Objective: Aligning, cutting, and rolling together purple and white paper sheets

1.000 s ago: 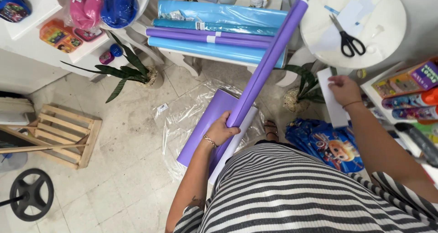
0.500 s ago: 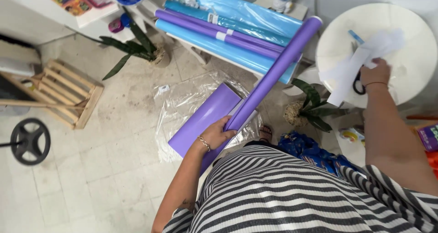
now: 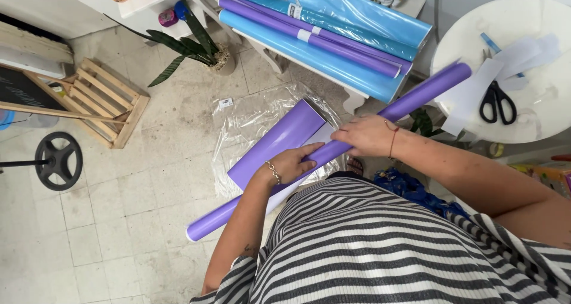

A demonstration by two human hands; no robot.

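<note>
A long purple paper roll (image 3: pixel 416 96) slants from lower left to upper right in front of me. My left hand (image 3: pixel 291 164) grips it low down, a bracelet on the wrist. My right hand (image 3: pixel 369 135) closes around it a little higher, a red thread on the wrist. Under the roll lies a flat purple sheet (image 3: pixel 279 140) on crinkled clear plastic wrap (image 3: pixel 244 125) spread on the tiled floor.
Blue and purple rolls (image 3: pixel 333 36) lie on a white bench. A round white table (image 3: pixel 529 72) at right carries black scissors (image 3: pixel 496 102) and paper scraps. A potted plant (image 3: pixel 202 45), a wooden crate (image 3: pixel 101 99) and a black wheel-shaped stand base (image 3: pixel 58 160) stand at left.
My right hand left the round table and came down onto the purple roll. The roll tilted lower, more level. The camera view shifted slightly.
</note>
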